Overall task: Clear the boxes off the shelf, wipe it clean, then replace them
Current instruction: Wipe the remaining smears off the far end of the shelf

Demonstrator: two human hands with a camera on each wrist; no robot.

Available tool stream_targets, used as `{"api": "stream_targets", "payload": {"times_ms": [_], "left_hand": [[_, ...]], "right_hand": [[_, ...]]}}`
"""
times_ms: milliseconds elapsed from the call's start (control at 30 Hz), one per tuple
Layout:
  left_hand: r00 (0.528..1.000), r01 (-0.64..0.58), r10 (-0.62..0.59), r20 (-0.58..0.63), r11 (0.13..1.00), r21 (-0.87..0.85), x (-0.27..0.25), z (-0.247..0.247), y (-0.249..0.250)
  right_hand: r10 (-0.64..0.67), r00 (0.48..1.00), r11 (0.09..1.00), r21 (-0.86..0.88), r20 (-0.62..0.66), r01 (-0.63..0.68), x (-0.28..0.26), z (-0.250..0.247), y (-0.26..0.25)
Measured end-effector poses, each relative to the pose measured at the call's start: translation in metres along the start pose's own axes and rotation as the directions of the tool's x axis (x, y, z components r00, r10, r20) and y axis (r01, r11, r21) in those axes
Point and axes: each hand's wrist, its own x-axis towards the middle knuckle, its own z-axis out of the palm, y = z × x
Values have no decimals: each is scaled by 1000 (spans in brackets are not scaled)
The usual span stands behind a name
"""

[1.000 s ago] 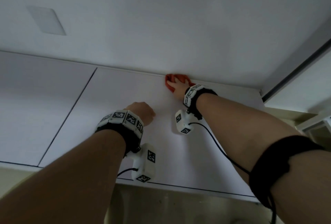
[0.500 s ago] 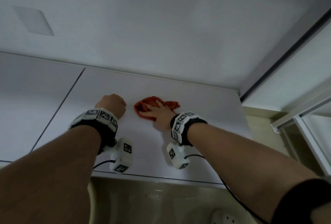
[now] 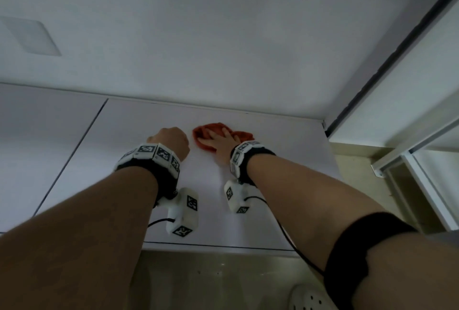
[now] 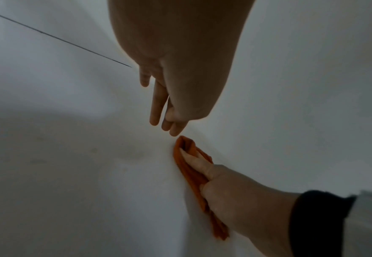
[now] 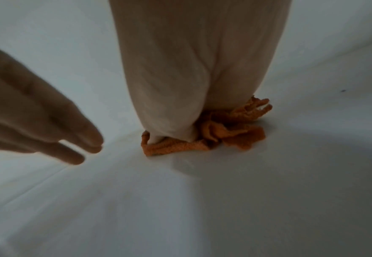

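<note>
**Shelf mid-wipe, no boxes in sight**

The shelf (image 3: 139, 151) fills the middle of the head view as a bare white surface, running from the lower centre up to the back wall (image 3: 223, 36). No boxes show in any view, so clearing looks done and the wiping is under way.

The right hand (image 3: 218, 141) lies flat at centre frame with straight fingers spread over a bunched orange cloth (image 3: 211, 133), pressing it to the shelf. The left hand (image 3: 171, 139) sits just left of the cloth; its fingers look relaxed and loosely extended in the wrist views, holding nothing, though the head view hides them behind the knuckles.

Risks from here, as I judge them: the cloth is crumpled, not spread, so each pass covers a narrow strip and may leave streaks. A flat palm gives no real hold, so a quick stroke could slide off the cloth. Faint marks seem to sit at the left wrist view's centre left; dim light makes that uncertain.
</note>
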Motion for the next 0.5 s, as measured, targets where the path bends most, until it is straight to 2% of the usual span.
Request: {"api": "stream_targets", "payload": {"times_ms": [133, 233, 367, 500], "left_hand": [[1000, -24, 24, -1, 999, 49, 8, 7, 18], [999, -13, 10, 43, 998, 63, 10, 19, 22], [997, -34, 28, 75, 996, 78, 8, 25, 30], [996, -44, 37, 84, 995, 88, 8, 26, 35]], "right_hand": [[127, 991, 988, 97, -43, -122, -8, -2, 66], [245, 968, 953, 200, -59, -229, -25, 4, 111], [402, 913, 891, 260, -72, -372, -51, 20, 159], [577, 816, 784, 306, -34, -541, -74, 41, 179]]}}
